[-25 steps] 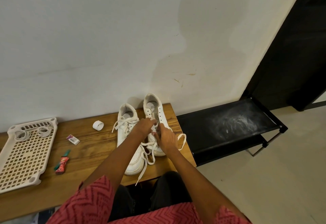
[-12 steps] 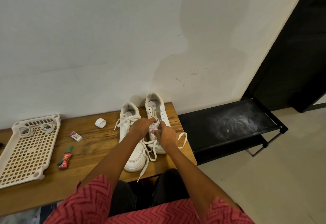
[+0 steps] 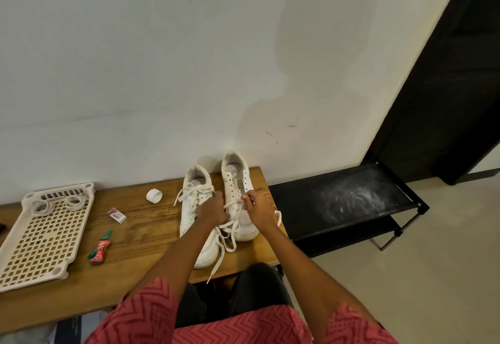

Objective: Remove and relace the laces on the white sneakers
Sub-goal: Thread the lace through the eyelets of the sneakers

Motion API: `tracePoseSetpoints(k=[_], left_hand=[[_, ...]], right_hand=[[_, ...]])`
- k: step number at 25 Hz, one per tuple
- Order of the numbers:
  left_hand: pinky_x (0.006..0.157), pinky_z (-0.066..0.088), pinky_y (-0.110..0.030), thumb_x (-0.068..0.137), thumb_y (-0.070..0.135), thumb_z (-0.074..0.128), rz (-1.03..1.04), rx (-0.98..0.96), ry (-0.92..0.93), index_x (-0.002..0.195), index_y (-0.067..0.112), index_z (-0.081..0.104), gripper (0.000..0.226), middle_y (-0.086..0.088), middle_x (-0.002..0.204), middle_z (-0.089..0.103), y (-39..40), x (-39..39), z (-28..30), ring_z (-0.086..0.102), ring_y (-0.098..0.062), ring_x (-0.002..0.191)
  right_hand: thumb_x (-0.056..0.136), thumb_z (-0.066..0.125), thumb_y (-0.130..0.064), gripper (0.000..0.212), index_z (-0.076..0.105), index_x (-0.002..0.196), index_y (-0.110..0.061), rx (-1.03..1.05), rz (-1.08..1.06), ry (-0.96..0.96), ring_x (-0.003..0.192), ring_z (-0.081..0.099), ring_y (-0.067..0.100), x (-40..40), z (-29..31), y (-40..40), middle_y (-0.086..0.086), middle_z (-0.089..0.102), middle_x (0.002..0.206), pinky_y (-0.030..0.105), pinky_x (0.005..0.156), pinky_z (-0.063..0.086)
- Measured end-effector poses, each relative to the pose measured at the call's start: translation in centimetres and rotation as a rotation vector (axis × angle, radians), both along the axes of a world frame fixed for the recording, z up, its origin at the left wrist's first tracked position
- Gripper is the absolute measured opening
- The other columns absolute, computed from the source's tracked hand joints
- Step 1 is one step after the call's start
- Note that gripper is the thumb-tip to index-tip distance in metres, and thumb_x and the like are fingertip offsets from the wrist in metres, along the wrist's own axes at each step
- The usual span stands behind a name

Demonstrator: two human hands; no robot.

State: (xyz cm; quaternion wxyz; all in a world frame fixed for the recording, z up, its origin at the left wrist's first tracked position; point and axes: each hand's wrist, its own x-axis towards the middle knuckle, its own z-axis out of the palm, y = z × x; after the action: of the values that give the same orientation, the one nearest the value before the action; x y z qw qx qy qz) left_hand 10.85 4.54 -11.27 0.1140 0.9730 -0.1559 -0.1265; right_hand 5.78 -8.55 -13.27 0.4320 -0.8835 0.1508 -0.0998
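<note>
Two white sneakers stand side by side on the wooden bench (image 3: 140, 238), heels toward the wall. The left sneaker (image 3: 195, 189) is still laced, with a bow on top. The right sneaker (image 3: 234, 178) has bare upper eyelets, and its loose white lace (image 3: 230, 231) trails over the toe toward the bench's front edge. My left hand (image 3: 212, 211) rests between the two shoes, fingers curled at the right sneaker's side. My right hand (image 3: 257, 209) pinches a strand of the lace above the right sneaker's middle eyelets.
A white perforated plastic tray (image 3: 40, 235) holding rubber bands lies at the bench's left. A white tape roll (image 3: 154, 196), an eraser (image 3: 117, 215) and a red-green packet (image 3: 99, 249) lie between tray and shoes. A dusty black rack (image 3: 349, 203) adjoins the bench's right end.
My hands have drawn slightly apart: the right hand now pulls a lace strand up and rightward, while the left hand has dropped lower beside the right sneaker.
</note>
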Motion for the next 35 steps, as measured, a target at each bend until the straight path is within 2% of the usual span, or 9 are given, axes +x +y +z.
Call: tracePoseSetpoints(k=[2, 6, 8, 12, 17, 21, 26, 31, 35], left_hand=[[0.082, 0.048, -0.035, 0.086, 0.027, 0.059, 0.051, -0.128, 0.070, 0.087, 0.014, 0.055, 0.013, -0.005, 0.091, 0.063, 0.6, 0.1, 1.2, 0.061, -0.026, 0.098], [0.065, 0.048, -0.025, 0.082, 0.019, 0.065, 0.092, -0.129, 0.135, 0.067, 0.015, 0.050, 0.022, -0.005, 0.071, 0.060, 1.5, -3.5, 2.6, 0.063, -0.020, 0.075], [0.058, 0.046, -0.020, 0.079, 0.021, 0.070, 0.055, -0.086, 0.200, 0.074, 0.014, 0.052, 0.020, 0.000, 0.066, 0.057, 1.8, -5.9, 2.1, 0.060, -0.014, 0.063], [0.077, 0.049, -0.027, 0.080, 0.025, 0.070, 0.045, -0.164, 0.086, 0.104, 0.012, 0.057, 0.030, -0.005, 0.100, 0.064, 1.3, -7.7, 1.5, 0.062, -0.019, 0.091], [0.084, 0.050, -0.025, 0.086, 0.025, 0.064, -0.006, -0.063, 0.134, 0.111, 0.011, 0.061, 0.029, -0.003, 0.104, 0.064, -0.2, -8.4, -0.8, 0.062, -0.016, 0.093], [0.098, 0.046, -0.031, 0.093, 0.019, 0.053, 0.017, 0.034, 0.127, 0.128, 0.012, 0.046, 0.036, -0.006, 0.128, 0.054, -0.2, -9.5, -4.1, 0.054, -0.021, 0.117], [0.091, 0.048, -0.030, 0.096, 0.018, 0.046, 0.023, 0.006, 0.071, 0.128, 0.012, 0.045, 0.033, -0.007, 0.123, 0.057, -0.3, -8.4, -4.7, 0.058, -0.021, 0.111], [0.092, 0.047, -0.028, 0.096, 0.015, 0.045, -0.015, 0.036, 0.024, 0.121, 0.013, 0.053, 0.026, -0.007, 0.123, 0.058, -0.5, -7.6, -4.9, 0.057, -0.020, 0.110], [0.085, 0.053, -0.029, 0.093, 0.015, 0.051, -0.006, 0.007, 0.166, 0.109, 0.007, 0.059, 0.019, -0.009, 0.110, 0.064, -0.5, -6.4, -3.3, 0.064, -0.022, 0.096]], right_hand=[[0.097, 0.050, -0.014, 0.019, 0.067, 0.097, -0.005, 0.100, -0.033, -0.142, 0.071, 0.059, 0.014, -0.6, 1.9, -0.7, 0.011, 0.069, 0.082, 0.032, 0.071, 0.050], [0.094, 0.049, -0.007, 0.021, 0.068, 0.104, -0.008, 0.165, -0.031, -0.273, 0.079, 0.065, 0.019, -0.5, 7.6, -0.9, 0.006, 0.070, 0.086, 0.035, 0.075, 0.056], [0.091, 0.055, -0.008, 0.016, 0.070, 0.098, -0.008, 0.180, -0.010, -0.327, 0.079, 0.065, 0.016, -1.1, 9.9, -0.5, 0.004, 0.071, 0.087, 0.031, 0.075, 0.056], [0.088, 0.065, -0.016, 0.013, 0.064, 0.075, -0.015, 0.177, 0.038, -0.422, 0.057, 0.060, 0.010, -2.1, 12.8, -0.9, -0.002, 0.065, 0.067, 0.028, 0.063, 0.053], [0.094, 0.054, -0.012, 0.013, 0.066, 0.095, -0.006, 0.239, -0.020, -0.461, 0.060, 0.062, 0.010, -1.5, 14.2, -2.1, 0.004, 0.067, 0.075, 0.020, 0.056, 0.052], [0.097, 0.048, -0.010, 0.022, 0.065, 0.109, -0.005, 0.207, -0.021, -0.351, 0.080, 0.068, 0.023, -0.9, 11.4, -2.9, 0.011, 0.072, 0.087, 0.037, 0.073, 0.058], [0.091, 0.050, -0.008, 0.020, 0.069, 0.096, -0.008, 0.041, -0.040, -0.132, 0.084, 0.066, 0.019, -1.3, 7.2, -3.7, 0.008, 0.072, 0.089, 0.039, 0.081, 0.055], [0.092, 0.055, -0.029, 0.026, 0.061, 0.114, -0.017, -0.449, 0.092, 0.349, 0.111, 0.055, 0.027, -1.8, 4.0, -4.1, 0.008, 0.061, 0.116, 0.040, 0.094, 0.045], [0.093, 0.056, -0.012, 0.028, 0.061, 0.119, -0.017, -0.571, 0.355, 0.189, 0.115, 0.052, 0.025, -1.9, 3.2, -0.5, 0.009, 0.057, 0.125, 0.034, 0.096, 0.045]])
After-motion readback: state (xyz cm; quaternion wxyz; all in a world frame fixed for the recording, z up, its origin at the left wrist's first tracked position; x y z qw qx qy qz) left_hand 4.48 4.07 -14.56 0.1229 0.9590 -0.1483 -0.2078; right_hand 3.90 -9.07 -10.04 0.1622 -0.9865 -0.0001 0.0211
